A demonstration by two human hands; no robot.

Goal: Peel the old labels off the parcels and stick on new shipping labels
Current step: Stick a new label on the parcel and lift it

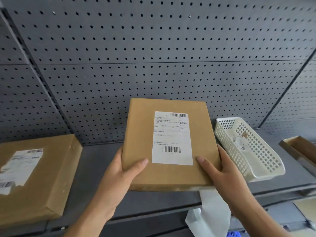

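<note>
A flat brown parcel is held tilted above the grey shelf, its top face toward me. A smooth white shipping label with two barcodes is stuck on its middle. My left hand grips the parcel's lower left edge, thumb on top. My right hand grips the lower right edge, thumb beside the label's corner. White backing paper hangs below the parcel under my right hand. A second brown parcel lies on the shelf at the left, carrying a torn, wrinkled label.
A white perforated plastic basket with paper scraps in it sits on the shelf to the right. An open cardboard box edge shows at the far right. A grey pegboard wall rises behind the shelf.
</note>
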